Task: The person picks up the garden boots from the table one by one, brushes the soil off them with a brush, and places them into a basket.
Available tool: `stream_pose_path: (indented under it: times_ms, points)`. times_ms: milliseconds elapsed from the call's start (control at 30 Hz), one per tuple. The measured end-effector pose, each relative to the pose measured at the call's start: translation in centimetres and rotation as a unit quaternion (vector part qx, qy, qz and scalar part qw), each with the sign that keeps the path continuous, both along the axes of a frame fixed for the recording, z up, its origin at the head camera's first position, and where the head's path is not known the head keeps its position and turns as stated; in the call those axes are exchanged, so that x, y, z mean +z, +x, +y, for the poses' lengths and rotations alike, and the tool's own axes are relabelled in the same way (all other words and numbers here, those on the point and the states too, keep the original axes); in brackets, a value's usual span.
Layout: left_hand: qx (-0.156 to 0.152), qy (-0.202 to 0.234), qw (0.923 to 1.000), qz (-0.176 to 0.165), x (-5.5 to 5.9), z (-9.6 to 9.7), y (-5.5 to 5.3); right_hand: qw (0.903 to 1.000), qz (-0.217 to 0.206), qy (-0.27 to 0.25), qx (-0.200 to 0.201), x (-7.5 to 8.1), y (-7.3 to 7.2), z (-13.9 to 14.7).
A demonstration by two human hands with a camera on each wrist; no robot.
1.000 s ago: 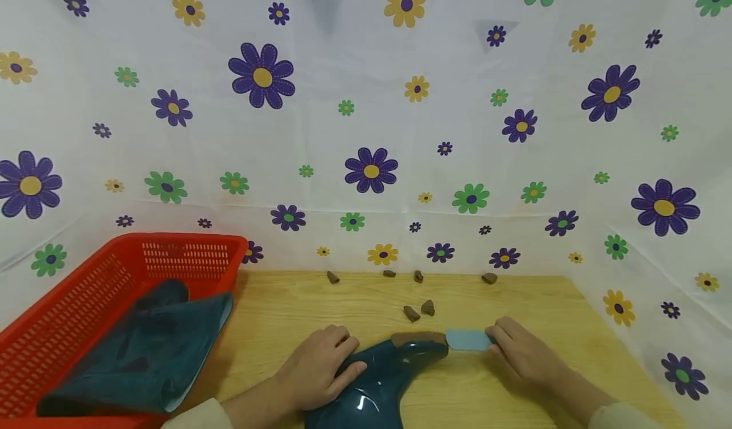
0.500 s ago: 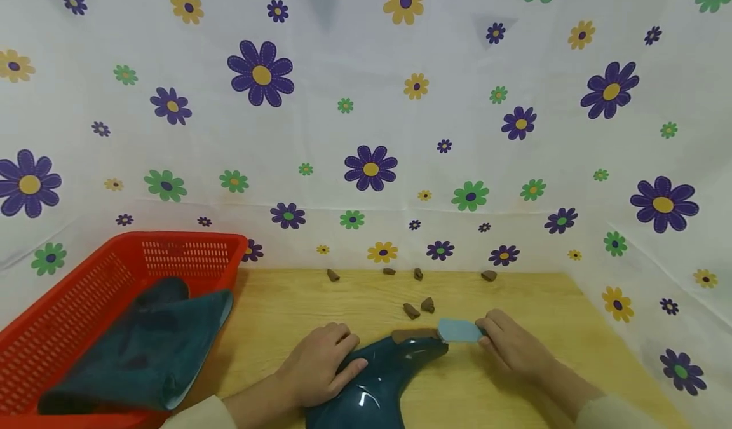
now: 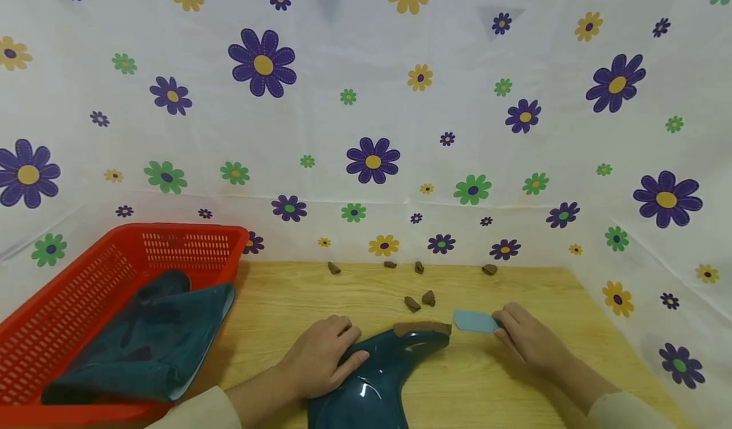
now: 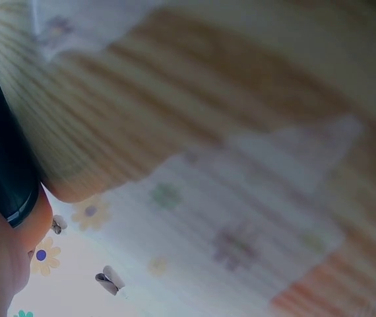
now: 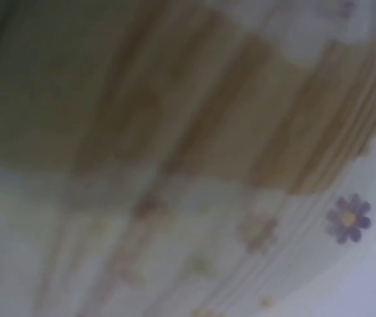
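A glossy dark teal rubber boot (image 3: pixel 372 384) lies on the wooden table, its toe pointing right. Brown, mud-like material (image 3: pixel 422 328) coats the edge of its sole near the toe. Over the boot's upper side lies my left hand (image 3: pixel 320 359), gripping it with the thumb on the near face; some fingertips are hidden behind it. In the left wrist view a dark edge of the boot (image 4: pixel 3 158) shows beside the hand. My right hand (image 3: pixel 532 343) holds a light blue scraper (image 3: pixel 474 321), whose blade is just right of the toe. The right wrist view is mostly blurred table.
Several brown lumps lie beyond the boot, including one lump (image 3: pixel 412 303) close to the sole and another (image 3: pixel 488 269) at the back edge. A red plastic basket (image 3: pixel 122 235) on the left holds another teal boot (image 3: pixel 143 340). Flowered white cloth (image 3: pixel 320 124) surrounds the table.
The scraper first slid left over the brown material at the toe, then drew back right, off the boot. My left hand keeps its hold on the boot. The head view has tipped slightly downward.
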State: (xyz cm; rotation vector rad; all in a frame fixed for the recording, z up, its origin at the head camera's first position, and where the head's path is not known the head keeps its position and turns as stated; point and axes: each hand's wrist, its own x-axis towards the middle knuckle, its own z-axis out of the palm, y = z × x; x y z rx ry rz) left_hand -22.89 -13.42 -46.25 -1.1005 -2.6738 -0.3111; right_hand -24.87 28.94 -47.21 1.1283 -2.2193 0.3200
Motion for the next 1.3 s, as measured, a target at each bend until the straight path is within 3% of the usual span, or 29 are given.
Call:
stream_pose_path:
  times_ms: [267, 400, 567, 800, 1067, 1300]
  points:
    - [-0.001, 0.000, 1.0000, -0.002, 0.0, 0.1, 0.0, 0.9994, 0.010, 0.024, 0.022, 0.1, -0.3, -2.6]
    - [-0.001, 0.005, 1.0000, 0.002, -0.2, 0.1, 0.1, 0.9996, 0.006, 0.013, 0.026, 0.4, -0.5, -3.8]
    - [-0.006, 0.008, 0.9999, -0.003, -0.2, 0.3, 0.1, 0.9997, 0.008, -0.022, 0.004, 0.4, 0.1, -2.7]
    - [0.001, 0.003, 1.0000, -0.002, -0.1, 0.0, -0.3, 0.9999, -0.005, -0.009, -0.008, 0.3, 0.5, -0.9]
    - [0.000, 0.008, 0.9999, 0.009, -0.2, 0.3, 0.0, 0.9983, 0.030, 0.042, 0.028, 0.5, -0.4, -4.0]
    - [-0.004, 0.017, 0.9996, 0.022, -0.1, 0.1, 0.3, 0.9979, 0.059, 0.000, 0.028, 0.9, -0.2, -4.6]
